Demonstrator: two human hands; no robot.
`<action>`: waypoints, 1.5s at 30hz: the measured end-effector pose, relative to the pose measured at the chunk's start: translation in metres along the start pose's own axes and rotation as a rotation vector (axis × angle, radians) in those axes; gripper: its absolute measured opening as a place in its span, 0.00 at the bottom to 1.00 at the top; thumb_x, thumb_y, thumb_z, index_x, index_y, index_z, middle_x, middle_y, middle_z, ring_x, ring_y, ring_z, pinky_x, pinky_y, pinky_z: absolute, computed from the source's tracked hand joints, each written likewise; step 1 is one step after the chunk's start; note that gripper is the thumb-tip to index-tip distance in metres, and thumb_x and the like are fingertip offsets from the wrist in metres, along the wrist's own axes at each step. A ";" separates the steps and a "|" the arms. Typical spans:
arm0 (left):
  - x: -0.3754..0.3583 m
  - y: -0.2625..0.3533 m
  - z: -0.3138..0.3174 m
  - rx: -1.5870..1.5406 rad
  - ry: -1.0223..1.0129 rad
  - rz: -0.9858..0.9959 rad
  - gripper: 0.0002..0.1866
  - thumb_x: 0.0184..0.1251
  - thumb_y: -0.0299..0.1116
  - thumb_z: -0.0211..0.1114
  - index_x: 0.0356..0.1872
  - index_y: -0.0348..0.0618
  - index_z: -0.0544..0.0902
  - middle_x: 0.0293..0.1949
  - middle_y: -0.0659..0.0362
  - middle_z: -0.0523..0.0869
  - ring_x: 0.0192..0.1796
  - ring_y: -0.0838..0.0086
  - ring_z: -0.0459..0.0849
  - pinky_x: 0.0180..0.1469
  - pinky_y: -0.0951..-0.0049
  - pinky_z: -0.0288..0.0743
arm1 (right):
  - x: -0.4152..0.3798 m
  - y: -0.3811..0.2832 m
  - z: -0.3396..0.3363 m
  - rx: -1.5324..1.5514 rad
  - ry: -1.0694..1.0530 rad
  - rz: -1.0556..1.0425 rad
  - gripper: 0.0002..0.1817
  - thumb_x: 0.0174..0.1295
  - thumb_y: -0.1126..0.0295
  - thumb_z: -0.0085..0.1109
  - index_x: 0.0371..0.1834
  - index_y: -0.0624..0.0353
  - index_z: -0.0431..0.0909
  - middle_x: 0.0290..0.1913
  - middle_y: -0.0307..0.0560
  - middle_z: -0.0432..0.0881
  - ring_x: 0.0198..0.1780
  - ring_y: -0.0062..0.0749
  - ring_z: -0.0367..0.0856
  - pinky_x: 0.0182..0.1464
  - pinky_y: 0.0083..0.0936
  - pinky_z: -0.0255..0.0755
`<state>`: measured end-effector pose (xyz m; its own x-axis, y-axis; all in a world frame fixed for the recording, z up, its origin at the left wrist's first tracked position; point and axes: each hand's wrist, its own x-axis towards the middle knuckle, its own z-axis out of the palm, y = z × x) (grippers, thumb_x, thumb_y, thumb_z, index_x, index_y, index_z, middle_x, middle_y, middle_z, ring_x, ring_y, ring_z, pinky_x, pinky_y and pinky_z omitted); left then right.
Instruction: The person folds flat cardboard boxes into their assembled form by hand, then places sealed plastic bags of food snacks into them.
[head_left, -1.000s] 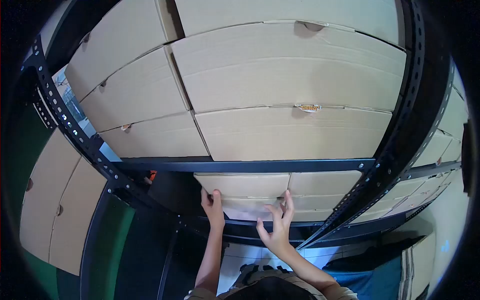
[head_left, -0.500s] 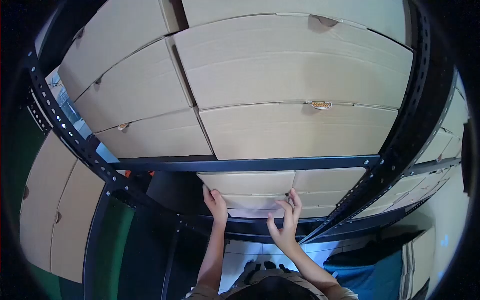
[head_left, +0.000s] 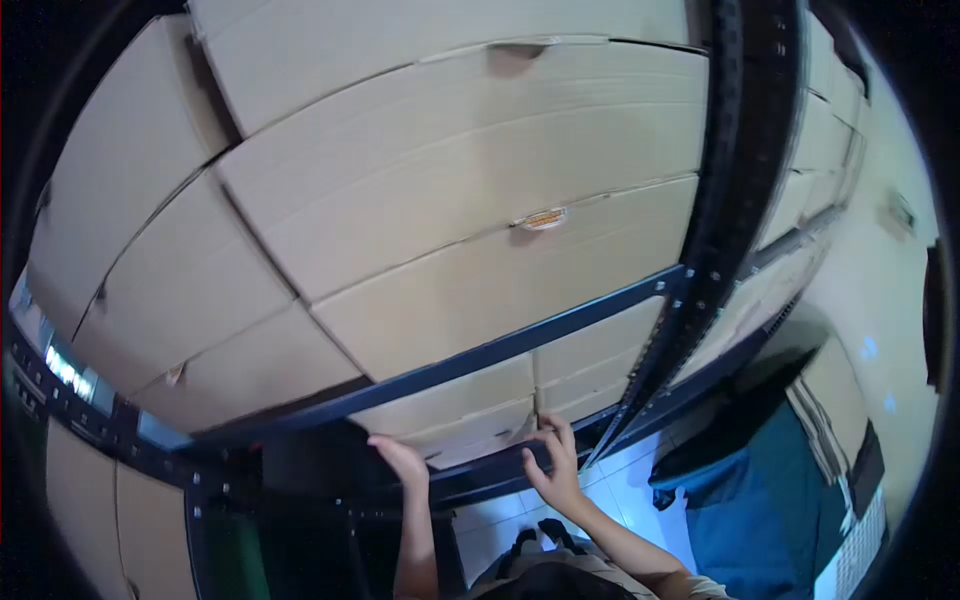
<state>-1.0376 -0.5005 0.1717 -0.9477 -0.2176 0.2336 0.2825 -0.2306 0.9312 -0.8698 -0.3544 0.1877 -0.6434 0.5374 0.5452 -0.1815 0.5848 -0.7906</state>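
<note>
On the lower shelf, under a dark metal crossbar, sits a cardboard box in a low stack. My left hand is at the left end of this stack, its fingers stretched out and held flat. At the right edge of the same box, my right hand has its fingertips on or very close to the cardboard, with fingers bent and thumb apart. Neither hand is wrapped around anything. Another cardboard box stands just right of my right fingertips.
Large cardboard boxes fill the shelf above the crossbar. A dark perforated post rises on the right. More boxes stand at lower left. Teal fabric and folded cardboard lie at lower right, beside white floor tiles.
The view has tilted and swung right, so the shelf now slants. My left hand has flattened and turned its fingertips leftward. My right hand stays by the box's right edge.
</note>
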 end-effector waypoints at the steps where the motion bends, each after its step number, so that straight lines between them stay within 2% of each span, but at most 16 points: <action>1: -0.004 0.002 0.001 0.104 0.024 0.013 0.39 0.69 0.59 0.27 0.57 0.25 0.62 0.58 0.44 0.66 0.58 0.63 0.65 0.63 0.68 0.51 | -0.014 0.017 0.001 -0.022 0.014 0.072 0.11 0.48 0.77 0.57 0.37 0.60 0.75 0.54 0.57 0.67 0.56 0.47 0.67 0.55 0.32 0.63; 4: 0.001 0.008 -0.006 0.270 -0.029 -0.004 0.35 0.71 0.55 0.28 0.46 0.24 0.68 0.46 0.45 0.73 0.48 0.63 0.69 0.57 0.66 0.58 | -0.072 0.073 -0.009 -0.061 -0.007 0.293 0.09 0.49 0.75 0.57 0.36 0.60 0.75 0.44 0.53 0.74 0.49 0.44 0.72 0.48 0.30 0.68; 5: -0.009 0.022 0.016 0.264 0.181 0.125 0.34 0.72 0.54 0.29 0.40 0.25 0.70 0.41 0.46 0.74 0.43 0.64 0.69 0.54 0.66 0.60 | -0.100 0.092 -0.016 -0.066 -0.033 0.400 0.08 0.50 0.76 0.56 0.35 0.60 0.75 0.40 0.51 0.76 0.46 0.43 0.74 0.45 0.29 0.70; 7: -0.004 0.019 0.012 0.271 0.166 0.052 0.34 0.72 0.53 0.29 0.36 0.23 0.69 0.37 0.47 0.74 0.40 0.62 0.68 0.50 0.66 0.61 | -0.150 0.111 -0.032 -0.139 0.038 0.540 0.07 0.51 0.76 0.56 0.34 0.61 0.77 0.36 0.50 0.78 0.39 0.38 0.79 0.40 0.26 0.73; 8: -0.014 0.035 0.030 0.292 0.293 0.152 0.35 0.73 0.52 0.29 0.36 0.20 0.69 0.36 0.44 0.75 0.38 0.61 0.69 0.50 0.65 0.62 | -0.169 0.119 -0.043 -0.077 0.081 0.611 0.07 0.52 0.75 0.55 0.34 0.61 0.77 0.35 0.47 0.80 0.37 0.34 0.79 0.40 0.26 0.72; 13: -0.008 0.033 0.025 0.298 0.259 0.035 0.39 0.71 0.54 0.28 0.43 0.16 0.69 0.43 0.29 0.74 0.45 0.48 0.73 0.53 0.58 0.63 | -0.175 0.109 -0.107 -0.107 0.343 0.727 0.06 0.56 0.74 0.53 0.34 0.64 0.77 0.32 0.43 0.81 0.34 0.23 0.78 0.39 0.22 0.71; 15: -0.005 0.033 0.018 0.306 0.174 0.018 0.43 0.68 0.59 0.24 0.51 0.19 0.67 0.51 0.31 0.71 0.53 0.46 0.72 0.54 0.55 0.64 | -0.166 0.101 -0.130 -0.053 0.496 0.699 0.06 0.56 0.75 0.53 0.34 0.64 0.77 0.31 0.43 0.81 0.34 0.23 0.78 0.39 0.21 0.71; 19: 0.026 0.014 0.000 0.367 0.222 -0.034 0.40 0.69 0.57 0.25 0.53 0.23 0.67 0.52 0.35 0.71 0.53 0.49 0.72 0.55 0.55 0.64 | -0.179 0.112 -0.158 0.122 0.685 0.652 0.05 0.59 0.76 0.51 0.36 0.64 0.75 0.33 0.43 0.80 0.36 0.23 0.78 0.39 0.20 0.72; 21: -0.009 0.074 0.023 0.243 0.197 0.630 0.35 0.70 0.54 0.28 0.55 0.28 0.66 0.53 0.42 0.71 0.54 0.55 0.70 0.57 0.57 0.63 | -0.200 0.121 -0.172 0.079 0.683 0.644 0.05 0.60 0.75 0.50 0.36 0.64 0.74 0.34 0.44 0.79 0.37 0.23 0.78 0.39 0.20 0.72; 24: -0.063 0.093 0.070 0.191 0.134 0.602 0.33 0.71 0.53 0.29 0.55 0.29 0.66 0.52 0.44 0.71 0.54 0.56 0.70 0.57 0.59 0.62 | -0.227 0.108 -0.207 0.055 0.621 0.746 0.06 0.59 0.74 0.51 0.36 0.65 0.74 0.32 0.44 0.80 0.35 0.24 0.78 0.38 0.20 0.72; 29: -0.168 0.116 0.119 0.138 0.004 0.557 0.29 0.71 0.50 0.31 0.55 0.33 0.66 0.51 0.49 0.71 0.54 0.60 0.69 0.57 0.62 0.62 | -0.290 0.103 -0.284 0.048 0.744 0.799 0.06 0.60 0.74 0.51 0.36 0.65 0.74 0.32 0.45 0.80 0.36 0.24 0.78 0.38 0.20 0.73; 31: -0.218 0.068 0.139 0.165 -0.524 0.296 0.23 0.71 0.43 0.37 0.53 0.34 0.66 0.49 0.51 0.71 0.52 0.64 0.71 0.57 0.67 0.61 | -0.316 0.097 -0.315 0.057 0.827 0.800 0.06 0.60 0.75 0.50 0.36 0.65 0.74 0.33 0.45 0.80 0.36 0.24 0.78 0.38 0.20 0.73; 33: -0.325 0.080 0.171 -0.161 -0.789 -0.108 0.18 0.70 0.39 0.41 0.52 0.36 0.66 0.47 0.53 0.72 0.51 0.69 0.71 0.54 0.70 0.62 | -0.341 0.090 -0.347 0.047 0.883 0.733 0.06 0.60 0.76 0.49 0.37 0.66 0.74 0.33 0.46 0.80 0.36 0.25 0.78 0.39 0.21 0.73; 37: -0.483 0.058 0.181 -0.163 -1.553 -0.081 0.15 0.69 0.33 0.46 0.52 0.35 0.67 0.44 0.54 0.76 0.49 0.70 0.75 0.53 0.71 0.66 | -0.391 0.060 -0.405 0.066 1.094 0.717 0.05 0.60 0.77 0.49 0.36 0.67 0.74 0.33 0.46 0.79 0.37 0.26 0.79 0.40 0.22 0.73; 39: -0.548 0.048 0.185 -0.140 -1.783 -0.130 0.14 0.67 0.30 0.49 0.52 0.35 0.68 0.42 0.53 0.79 0.46 0.70 0.78 0.50 0.73 0.70 | -0.419 0.047 -0.424 0.065 1.175 0.741 0.05 0.60 0.77 0.50 0.36 0.66 0.74 0.33 0.46 0.80 0.37 0.26 0.79 0.39 0.22 0.73; 45: -0.678 0.023 0.212 -0.146 -2.131 0.072 0.12 0.63 0.28 0.56 0.46 0.37 0.74 0.39 0.52 0.82 0.43 0.67 0.81 0.47 0.71 0.72 | -0.502 -0.001 -0.469 0.059 1.518 0.836 0.06 0.59 0.75 0.48 0.37 0.64 0.74 0.33 0.46 0.81 0.34 0.23 0.78 0.34 0.17 0.70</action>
<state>-0.4202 -0.1571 0.0944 0.4146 0.8792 0.2349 0.2242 -0.3488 0.9100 -0.1974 -0.3400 0.0457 0.6391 0.7254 -0.2557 -0.2384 -0.1292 -0.9625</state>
